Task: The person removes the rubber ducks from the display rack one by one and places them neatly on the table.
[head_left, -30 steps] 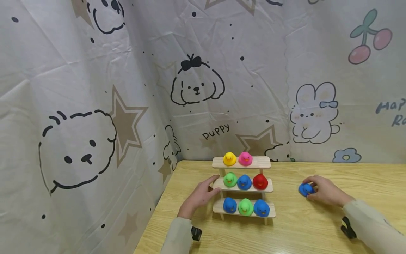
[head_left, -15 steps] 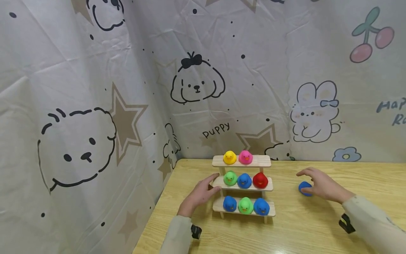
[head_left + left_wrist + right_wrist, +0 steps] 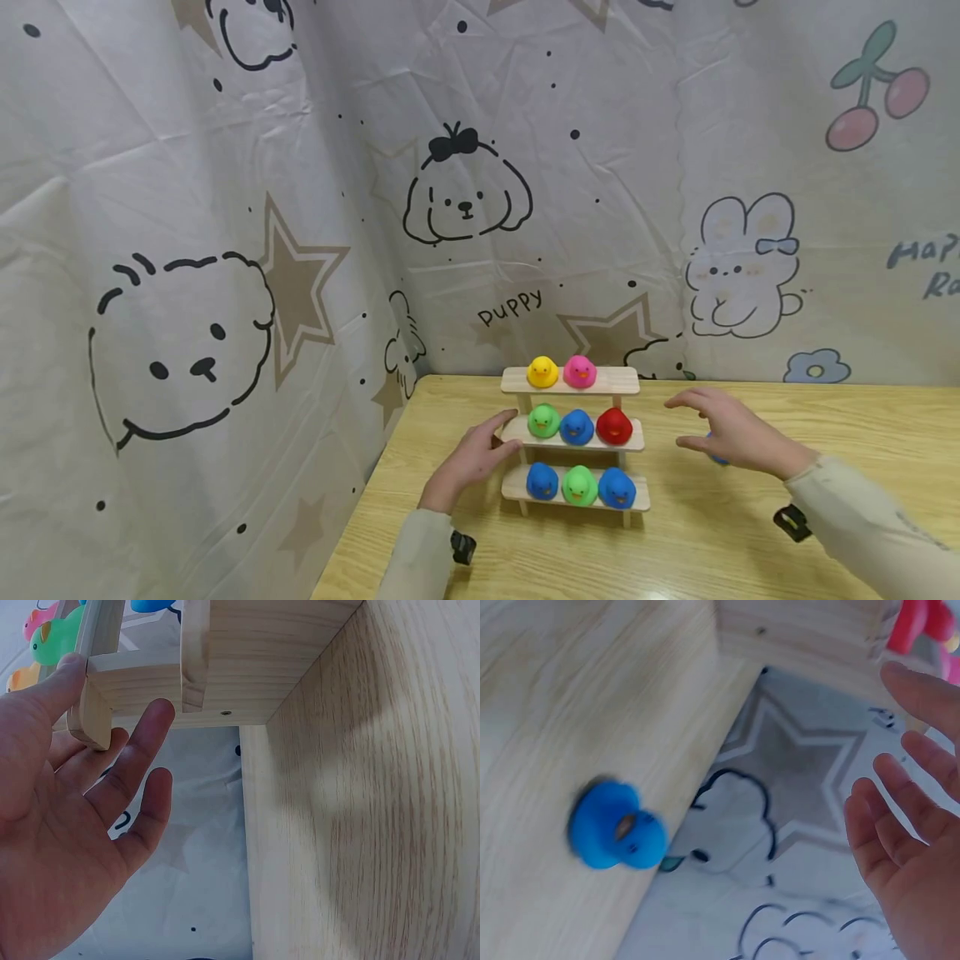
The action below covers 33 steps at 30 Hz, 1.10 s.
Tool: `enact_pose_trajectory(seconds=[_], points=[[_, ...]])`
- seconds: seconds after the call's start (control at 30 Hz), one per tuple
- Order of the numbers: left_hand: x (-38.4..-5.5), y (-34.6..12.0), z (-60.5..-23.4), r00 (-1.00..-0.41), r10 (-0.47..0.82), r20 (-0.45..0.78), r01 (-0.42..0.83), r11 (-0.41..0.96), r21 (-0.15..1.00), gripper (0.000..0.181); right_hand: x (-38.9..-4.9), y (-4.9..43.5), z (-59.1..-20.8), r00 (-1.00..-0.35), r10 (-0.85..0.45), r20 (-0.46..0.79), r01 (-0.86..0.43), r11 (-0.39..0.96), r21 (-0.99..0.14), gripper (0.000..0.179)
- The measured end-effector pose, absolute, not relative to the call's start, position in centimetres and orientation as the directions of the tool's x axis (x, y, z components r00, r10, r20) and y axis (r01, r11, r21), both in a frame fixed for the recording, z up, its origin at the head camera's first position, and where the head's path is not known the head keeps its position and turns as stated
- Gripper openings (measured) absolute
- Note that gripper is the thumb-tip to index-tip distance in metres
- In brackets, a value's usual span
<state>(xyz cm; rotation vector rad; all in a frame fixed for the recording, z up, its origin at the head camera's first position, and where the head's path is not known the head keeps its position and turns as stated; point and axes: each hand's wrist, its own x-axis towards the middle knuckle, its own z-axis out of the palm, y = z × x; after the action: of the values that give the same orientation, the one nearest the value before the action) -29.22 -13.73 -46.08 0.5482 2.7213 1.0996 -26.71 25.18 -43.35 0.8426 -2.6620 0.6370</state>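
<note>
A three-tier wooden display stand (image 3: 630, 382) carries several rubber ducks. On its top tier sit a yellow duck (image 3: 542, 372) and a pink duck (image 3: 580, 372). The middle tier bears a green duck (image 3: 543, 422), a blue duck (image 3: 577, 427) and a red duck (image 3: 614, 427); two blue ducks flank a green one on the lowest. My left hand (image 3: 474, 457) grips the middle tier's left end between thumb and fingers (image 3: 71, 679). With fingers spread and holding nothing, my right hand (image 3: 738, 429) hovers right of the stand. A lone blue duck (image 3: 611, 825) lies on the table, partly hidden behind that hand in the head view.
The wood-grain table (image 3: 697, 542) ends at a printed curtain (image 3: 600, 208) behind and to the left. Each wrist wears a dark camera, one by the left sleeve (image 3: 420, 550) and one by the right sleeve (image 3: 862, 517).
My right hand has let go of the lone blue duck, risen and moved left toward the stand, its fingers opening. The duck stays on the table. My left hand keeps its place.
</note>
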Motion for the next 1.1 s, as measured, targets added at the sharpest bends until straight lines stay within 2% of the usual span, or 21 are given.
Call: enact_pose_trajectory(seconds=[0.3, 0.57, 0.9, 1.1], points=[[-29.1, -13.7, -46.0, -0.921, 0.388, -0.003, 0.277, 0.664, 0.694, 0.055, -25.8, 22.2, -42.5, -0.702, -0.523, 0.484, -0.692, 0.662, -0.289, 0.046], [-29.2, -13.6, -46.3, -0.922, 0.386, 0.002, 0.281, 0.667, 0.69, 0.056, -25.7, 20.8, -42.2, -0.673, -0.531, 0.515, -0.71, 0.659, -0.248, 0.051], [-29.2, -13.7, -46.5, -0.927, 0.375, -0.001, 0.268, 0.664, 0.698, 0.055, -26.0, 19.5, -42.4, -0.678, -0.525, 0.515, -0.703, 0.667, -0.247, 0.048], [-29.1, -13.6, -46.2, -0.924, 0.381, 0.003, 0.274, 0.658, 0.701, 0.055, -25.8, 18.6, -42.1, -0.712, -0.515, 0.478, -0.675, 0.689, -0.264, 0.048]])
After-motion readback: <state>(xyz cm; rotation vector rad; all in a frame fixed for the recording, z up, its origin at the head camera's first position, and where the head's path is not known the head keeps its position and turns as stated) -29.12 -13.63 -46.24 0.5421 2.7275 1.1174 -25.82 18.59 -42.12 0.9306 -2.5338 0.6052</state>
